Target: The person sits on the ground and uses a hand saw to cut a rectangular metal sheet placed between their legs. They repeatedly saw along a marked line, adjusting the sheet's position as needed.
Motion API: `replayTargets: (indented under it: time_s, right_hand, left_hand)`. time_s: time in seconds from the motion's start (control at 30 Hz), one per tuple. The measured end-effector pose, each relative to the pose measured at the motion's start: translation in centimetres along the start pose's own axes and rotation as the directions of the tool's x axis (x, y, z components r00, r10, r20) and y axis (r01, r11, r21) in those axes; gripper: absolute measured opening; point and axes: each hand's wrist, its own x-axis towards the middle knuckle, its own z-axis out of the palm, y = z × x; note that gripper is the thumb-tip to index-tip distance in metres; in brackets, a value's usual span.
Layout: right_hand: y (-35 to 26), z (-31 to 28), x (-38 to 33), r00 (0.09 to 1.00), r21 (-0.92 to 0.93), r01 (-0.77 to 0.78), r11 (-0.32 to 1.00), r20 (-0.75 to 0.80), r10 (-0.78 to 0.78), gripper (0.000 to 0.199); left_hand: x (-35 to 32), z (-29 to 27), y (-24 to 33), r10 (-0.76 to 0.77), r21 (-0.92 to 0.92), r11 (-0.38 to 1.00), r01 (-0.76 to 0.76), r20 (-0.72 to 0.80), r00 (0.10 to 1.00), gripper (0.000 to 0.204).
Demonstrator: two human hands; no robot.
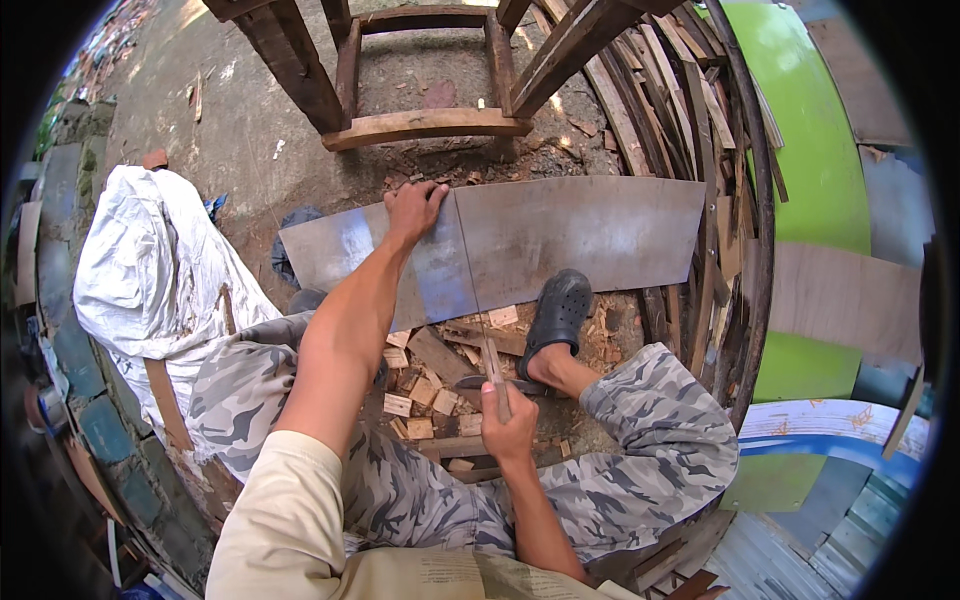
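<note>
A long, thin plywood board (585, 232) lies crosswise before me, with a bluish-white patch on its left part. A dark line crosses it from the far edge to the near one. My left hand (414, 210) grips the far edge just left of that line, fingers bent over it. Closer to me, my right hand (508, 428) is closed round a wooden-handled tool (492, 368). Its narrow front end points toward the line at the board's near edge. The blade is too thin to make out clearly. My right foot, in a dark clog (560, 312), rests against the board.
Small wood offcuts (422, 392) are scattered between my legs. Beyond the board stands a wooden frame (425, 127) with legs. Long wood strips (650, 110) are piled at the right beside a green panel (800, 130). White cloth (150, 270) is heaped at the left.
</note>
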Motion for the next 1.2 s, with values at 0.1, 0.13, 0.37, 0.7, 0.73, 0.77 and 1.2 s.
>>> replayTargets:
  time_s: [0.1,0.13,0.37,0.7,0.73,0.77,1.2]
  right_hand:
    - [1.1,2.2,5.9,1.000,0.004,0.022,1.000,0.022,-0.023,0.030]
    - [1.9,2.7,6.8,1.000,-0.004,0.016,1.000,0.026,-0.015,0.029]
    - [-0.2,-0.3,-0.9,0.999,0.027,0.042,0.999,-0.036,-0.041,0.036]
    - [-0.3,-1.0,-2.1,1.000,0.005,0.015,1.000,-0.003,-0.015,0.028]
    - [-0.3,-1.2,-1.6,1.000,-0.009,0.004,1.000,0.005,-0.004,0.027]
    - [-0.3,-1.2,-1.0,1.000,-0.023,-0.008,1.000,0.015,0.008,0.026]
    - [0.3,1.0,3.4,1.000,-0.017,-0.006,1.000,0.001,0.006,0.029]
  left_hand:
    - [1.7,-1.0,0.9,0.007,-0.009,1.000,-0.007,-0.044,0.999,0.038]
    - [0.5,-0.4,1.1,0.000,-0.003,1.000,0.000,-0.025,1.000,0.038]
    - [0.5,-0.5,0.3,-0.026,-0.015,1.000,0.026,0.001,1.000,0.039]
    - [-0.3,-0.1,-0.5,-0.039,-0.022,0.999,0.040,0.053,0.998,0.040]
    - [0.2,-0.1,-0.5,-0.024,-0.021,0.999,0.025,0.039,0.999,0.041]
    - [0.9,-0.2,-0.7,-0.011,-0.019,1.000,0.011,0.026,1.000,0.041]
    - [0.6,-0.4,0.0,-0.008,-0.015,1.000,0.008,0.028,1.000,0.039]
